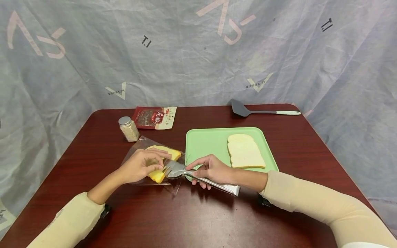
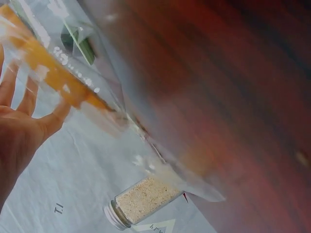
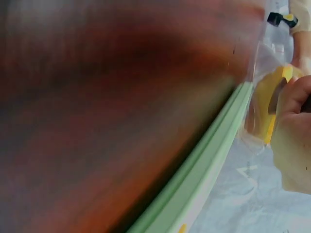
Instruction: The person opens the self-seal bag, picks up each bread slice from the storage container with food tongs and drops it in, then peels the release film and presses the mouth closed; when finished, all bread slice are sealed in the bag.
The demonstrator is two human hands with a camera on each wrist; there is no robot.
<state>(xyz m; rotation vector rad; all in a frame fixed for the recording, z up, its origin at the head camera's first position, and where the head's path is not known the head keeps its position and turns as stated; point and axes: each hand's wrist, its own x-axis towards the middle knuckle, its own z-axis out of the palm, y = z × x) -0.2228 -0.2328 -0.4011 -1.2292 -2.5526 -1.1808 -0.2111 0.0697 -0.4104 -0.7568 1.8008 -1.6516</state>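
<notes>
While the left hand (image 1: 141,165) reaches over the clear bag (image 1: 143,142), its thumb and forefinger bend together at the film and appear to pinch it, probably to keep the loose plastic steady. The other fingers spread against the bag in the left wrist view. The bread (image 1: 157,176), yellow at the edge, lies inside the bag, left of the tray; the hand covers its middle, so the number of slices cannot be told.

The right hand (image 1: 215,168) grasps the metal tongs (image 1: 221,186) part-way along the arms, with the forefinger extended toward the heads. Such a hold, one may judge, gives finer control than a grip at the rear end. The heads meet the near right part of the bread; whether film lies between them is unclear.

A pale slice (image 1: 245,151) rests flat on the right half of the green tray (image 1: 206,144), leaving the left half, nearest the bag, bare. Farther back stand the jar (image 1: 130,131), the red packet (image 1: 153,117) and the spatula (image 1: 240,109), seemingly set aside so that both hands work unobstructed.
</notes>
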